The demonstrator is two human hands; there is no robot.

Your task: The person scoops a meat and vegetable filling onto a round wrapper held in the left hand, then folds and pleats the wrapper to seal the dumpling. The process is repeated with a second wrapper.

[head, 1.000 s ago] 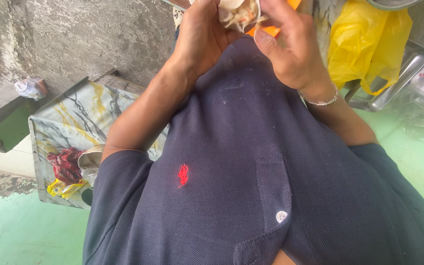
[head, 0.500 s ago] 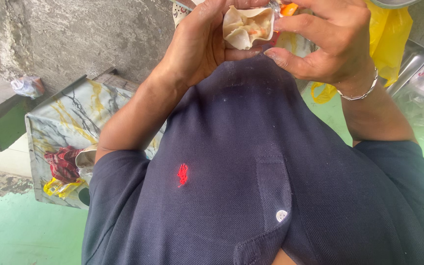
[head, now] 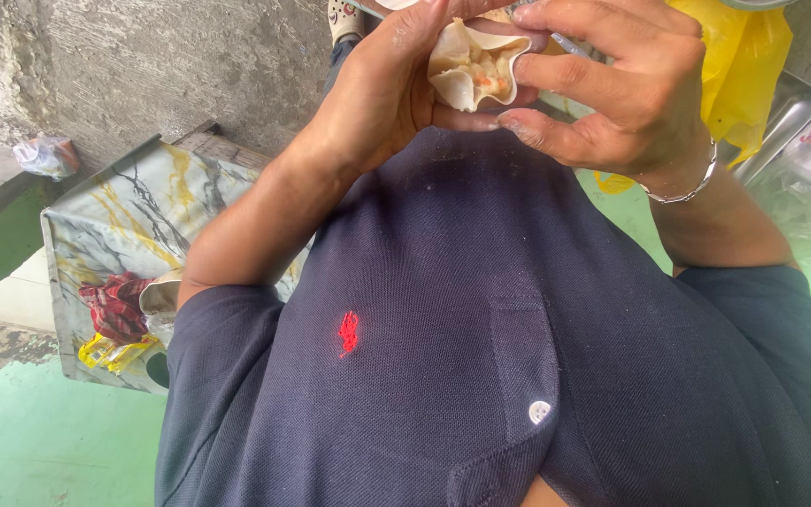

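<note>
1. A navy polo shirt [head: 443,357] fills the near view and hides whatever lies under it.
2. Above it, the left hand [head: 382,89] cups a pleated dumpling wrapper [head: 476,66] holding pale filling with orange flecks; the right hand [head: 621,89] pinches its rim.
3. Fingertips are cut off at the top edge.
4. Farther off: a marbled table [head: 105,221] bearing a red cloth [head: 114,308], and a yellow bag [head: 748,66], its contents unseen.
</note>
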